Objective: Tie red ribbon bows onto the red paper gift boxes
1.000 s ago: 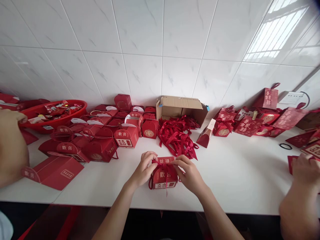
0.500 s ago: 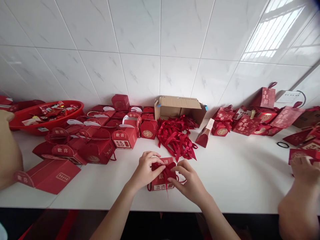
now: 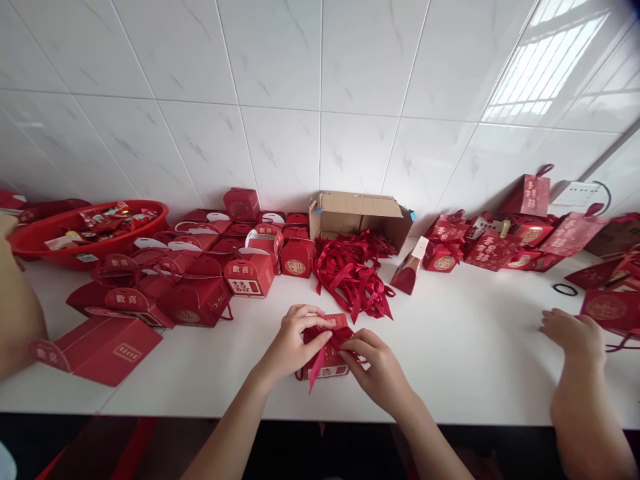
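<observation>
A small red gift box with white-framed characters stands upright near the table's front edge. Across its top lies a red ribbon, one tail hanging down the front. From the left, my left hand pinches the ribbon between thumb and fingers at the top of the box. My right hand is closed at the box's right side, its fingertips pinching ribbon there. The exact shape of the ribbon between the hands is partly hidden by my fingers.
Behind lies a heap of red ribbons spilling from a cardboard box. Several red gift boxes crowd the left, beside a red basin. Finished-looking boxes stand right. Another person's hand is at right; an arm at left.
The hanging ribbon tail has swung left and forward. My right fingers have closed in on the ribbon. At right, the other person's hand has moved left, off a red box.
</observation>
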A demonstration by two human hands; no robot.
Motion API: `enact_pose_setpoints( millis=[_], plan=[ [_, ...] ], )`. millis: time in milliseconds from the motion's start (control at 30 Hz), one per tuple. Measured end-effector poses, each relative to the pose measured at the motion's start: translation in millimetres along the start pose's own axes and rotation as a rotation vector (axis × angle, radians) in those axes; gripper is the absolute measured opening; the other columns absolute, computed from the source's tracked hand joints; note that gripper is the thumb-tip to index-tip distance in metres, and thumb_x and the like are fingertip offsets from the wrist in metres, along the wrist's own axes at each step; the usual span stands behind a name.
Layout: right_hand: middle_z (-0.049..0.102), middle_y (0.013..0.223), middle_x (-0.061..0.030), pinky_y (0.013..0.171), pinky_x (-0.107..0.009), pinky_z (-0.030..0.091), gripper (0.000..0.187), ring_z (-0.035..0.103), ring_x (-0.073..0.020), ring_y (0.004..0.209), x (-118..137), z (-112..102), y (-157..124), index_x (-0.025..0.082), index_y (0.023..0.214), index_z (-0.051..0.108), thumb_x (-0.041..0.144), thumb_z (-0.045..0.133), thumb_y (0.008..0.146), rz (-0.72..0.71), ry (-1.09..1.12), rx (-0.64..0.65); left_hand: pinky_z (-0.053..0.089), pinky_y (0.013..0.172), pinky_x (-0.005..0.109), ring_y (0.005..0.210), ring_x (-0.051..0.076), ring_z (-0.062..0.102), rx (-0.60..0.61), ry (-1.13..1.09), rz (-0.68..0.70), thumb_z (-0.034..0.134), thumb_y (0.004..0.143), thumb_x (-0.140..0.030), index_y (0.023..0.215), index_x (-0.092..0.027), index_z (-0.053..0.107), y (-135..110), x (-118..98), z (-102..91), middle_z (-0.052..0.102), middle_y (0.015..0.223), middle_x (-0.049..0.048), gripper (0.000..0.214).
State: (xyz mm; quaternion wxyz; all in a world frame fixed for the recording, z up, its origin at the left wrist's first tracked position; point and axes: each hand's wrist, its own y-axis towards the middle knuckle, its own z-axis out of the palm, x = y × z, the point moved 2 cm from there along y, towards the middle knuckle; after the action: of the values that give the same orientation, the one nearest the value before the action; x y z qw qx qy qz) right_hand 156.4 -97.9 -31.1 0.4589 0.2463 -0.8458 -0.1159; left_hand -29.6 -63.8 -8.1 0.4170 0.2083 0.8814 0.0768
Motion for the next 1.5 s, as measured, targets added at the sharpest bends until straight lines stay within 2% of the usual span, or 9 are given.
enact_pose_setpoints(
  millis=[200,367,467,533,700,800,967,1133,1500],
  plan=[
    [0.058,0.081,-0.0048,0.062,-0.027,0.046,0.016,0.055,-0.015,0.07,5,-6,-3,0.019,0.09,0.066,0.016,0.05,0.09,0.031,0.034,0.02,0.042,0.097,0.045,0.109,0.024,0.051,-0.009,0.098,0.006,0.061,0.08,-0.02,0.09,-0.028,0.072,1,2,3.5,0.063,0.105,0.0049,0.017],
    [0.057,0.079,-0.0039,0.061,-0.026,0.045,0.014,0.054,-0.0138,0.068,8,-21,-5,0.02,0.081,0.067,0.025,0.056,0.088,0.067,0.121,0.16,0.04,0.099,0.044,0.11,0.024,0.051,-0.014,0.069,0.002,0.058,0.084,-0.024,0.094,-0.028,0.07,-3,6,3.6,0.062,0.107,0.0046,0.016],
    [0.057,0.083,-0.0045,0.062,-0.027,0.046,0.017,0.053,-0.0135,0.069,5,-29,0,0.019,0.082,0.065,0.03,0.054,0.09,0.079,0.134,0.084,0.041,0.099,0.041,0.111,0.021,0.052,-0.069,0.016,-0.02,0.051,0.089,-0.028,0.101,-0.026,0.066,-5,12,-0.8,0.062,0.109,0.005,0.02],
    [0.058,0.093,-0.0059,0.064,-0.027,0.047,0.014,0.054,-0.0136,0.072,2,-31,6,0.02,0.096,0.063,0.029,0.053,0.09,0.084,0.129,0.008,0.04,0.099,0.041,0.112,0.022,0.051,-0.086,0.026,-0.041,0.05,0.089,-0.027,0.103,-0.026,0.065,-5,17,-4.5,0.061,0.111,0.0049,0.021],
    [0.056,0.112,-0.0075,0.074,-0.029,0.05,0.034,0.057,-0.0161,0.087,2,-22,24,0.023,0.121,0.054,0.022,0.054,0.088,0.047,0.098,0.058,0.04,0.099,0.041,0.112,0.023,0.051,-0.069,0.071,-0.041,0.056,0.081,-0.019,0.087,-0.025,0.066,-5,22,-11.0,0.061,0.111,0.0044,0.013],
    [0.058,0.104,-0.0066,0.078,-0.031,0.05,0.033,0.058,-0.0174,0.089,5,-12,34,0.023,0.12,0.057,0.019,0.054,0.087,0.023,0.05,0.114,0.041,0.097,0.039,0.109,0.022,0.053,-0.075,0.037,-0.021,0.057,0.077,-0.013,0.079,-0.023,0.063,-2,20,-13.1,0.062,0.106,0.0038,0.011],
    [0.058,0.091,-0.0046,0.071,-0.03,0.051,0.032,0.058,-0.0158,0.079,5,0,39,0.025,0.114,0.065,0.014,0.051,0.087,0.022,-0.006,0.201,0.044,0.089,0.033,0.096,0.018,0.057,-0.004,-0.038,0.041,0.052,0.081,-0.01,0.082,-0.022,0.058,1,15,-14.3,0.062,0.093,0.0017,0.013],
    [0.06,0.093,-0.0071,0.071,-0.029,0.053,0.033,0.06,-0.0157,0.081,0,8,36,0.023,0.113,0.067,0.012,0.046,0.09,-0.037,0.09,0.132,0.043,0.088,0.033,0.088,0.017,0.058,-0.004,-0.019,0.04,0.053,0.082,-0.012,0.082,-0.021,0.059,4,17,-15.0,0.062,0.086,0.0008,0.011],
    [0.057,0.086,-0.0079,0.065,-0.028,0.054,0.034,0.058,-0.0153,0.075,-9,16,26,0.021,0.111,0.066,0.009,0.043,0.09,-0.232,0.064,-0.063,0.042,0.096,0.037,0.105,0.021,0.051,0.079,0.004,-0.006,0.049,0.088,-0.024,0.089,-0.024,0.062,2,27,-12.4,0.058,0.099,0.0043,0.013]
  ],
)
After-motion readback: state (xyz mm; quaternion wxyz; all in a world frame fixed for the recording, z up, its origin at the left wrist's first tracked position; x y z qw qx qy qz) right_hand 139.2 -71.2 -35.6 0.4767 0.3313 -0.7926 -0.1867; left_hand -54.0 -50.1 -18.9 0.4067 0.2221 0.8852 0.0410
